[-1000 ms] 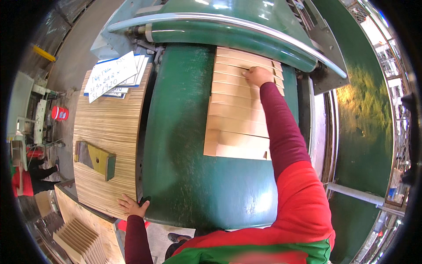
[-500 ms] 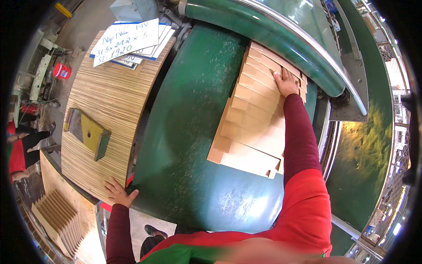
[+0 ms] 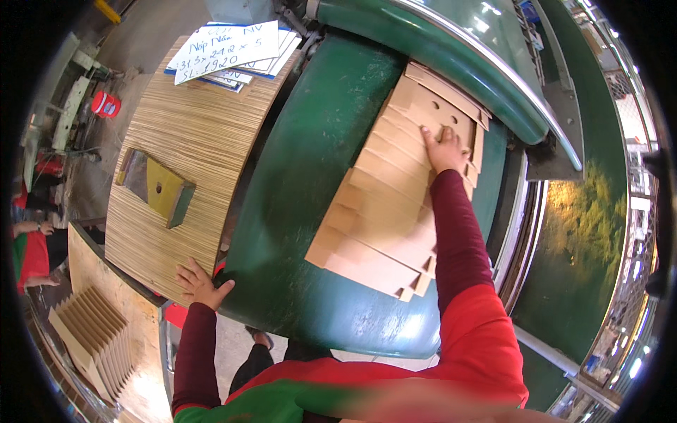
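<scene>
Currently, the right hand (image 3: 444,149) lies flat, fingers spread and gripping nothing, on the overlapped row of brown die-cut cardboard blanks (image 3: 395,204) that lies shingled along the green curved machine bed (image 3: 303,183), apparently to steady it. The left hand (image 3: 199,283), fingers splayed, braces on the bed's near edge, just beside the tall stack of flat cardboard sheets (image 3: 190,141).

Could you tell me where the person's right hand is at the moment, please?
In the head view, the right hand lies flat on the far end of the fanned cardboard sheets on the green machine bed, close to the curved green guard.
</scene>
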The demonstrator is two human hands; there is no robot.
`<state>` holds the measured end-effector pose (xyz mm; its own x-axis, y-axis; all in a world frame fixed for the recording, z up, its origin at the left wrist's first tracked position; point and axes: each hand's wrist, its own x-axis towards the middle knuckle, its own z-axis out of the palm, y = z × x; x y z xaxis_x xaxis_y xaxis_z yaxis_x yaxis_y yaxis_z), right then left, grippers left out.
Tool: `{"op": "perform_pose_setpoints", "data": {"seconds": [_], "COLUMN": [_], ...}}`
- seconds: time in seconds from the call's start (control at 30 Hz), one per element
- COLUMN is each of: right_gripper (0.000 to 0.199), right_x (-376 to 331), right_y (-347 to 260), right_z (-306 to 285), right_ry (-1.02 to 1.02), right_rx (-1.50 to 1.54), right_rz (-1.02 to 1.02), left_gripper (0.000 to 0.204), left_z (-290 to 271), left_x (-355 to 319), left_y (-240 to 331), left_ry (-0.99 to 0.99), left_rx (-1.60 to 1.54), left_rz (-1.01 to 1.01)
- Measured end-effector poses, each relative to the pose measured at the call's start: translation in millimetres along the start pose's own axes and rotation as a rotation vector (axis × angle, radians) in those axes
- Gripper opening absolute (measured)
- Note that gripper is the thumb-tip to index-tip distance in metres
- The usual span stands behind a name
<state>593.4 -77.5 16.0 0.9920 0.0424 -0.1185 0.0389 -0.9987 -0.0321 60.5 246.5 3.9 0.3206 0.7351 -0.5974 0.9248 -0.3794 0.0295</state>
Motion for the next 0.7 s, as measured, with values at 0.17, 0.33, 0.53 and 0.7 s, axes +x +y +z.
{"op": "perform_pose_setpoints", "data": {"seconds": [0.17,0.33,0.53,0.7], "right_gripper": [0.091,0.089,0.086,0.084], "right_x": [-98.9,-208.1,-337.5,-387.9], "right_y": [-14.2,-26.5,-45.6,-42.8], "right_z": [-3.1,-5.7,5.2,-0.1], "right_ry": [-0.034,-0.07,-0.097,-0.113], "right_rx": [0.028,0.048,0.099,0.137], "right_rz": [0.045,0.112,0.154,0.126], "left_gripper": [0.088,0.024,0.034,0.045], "left_z": [27.2,120.8,157.7,133.7], "left_x": [-8.2,-101.4,-120.0,-126.4], "left_y": [-29.6,-82.8,-136.0,-154.5], "left_ry": [0.357,-0.148,-1.394,-1.598], "left_rx": [-0.25,-0.931,-1.366,-1.432], "left_rz": [0.401,0.176,-0.043,0.249]}}
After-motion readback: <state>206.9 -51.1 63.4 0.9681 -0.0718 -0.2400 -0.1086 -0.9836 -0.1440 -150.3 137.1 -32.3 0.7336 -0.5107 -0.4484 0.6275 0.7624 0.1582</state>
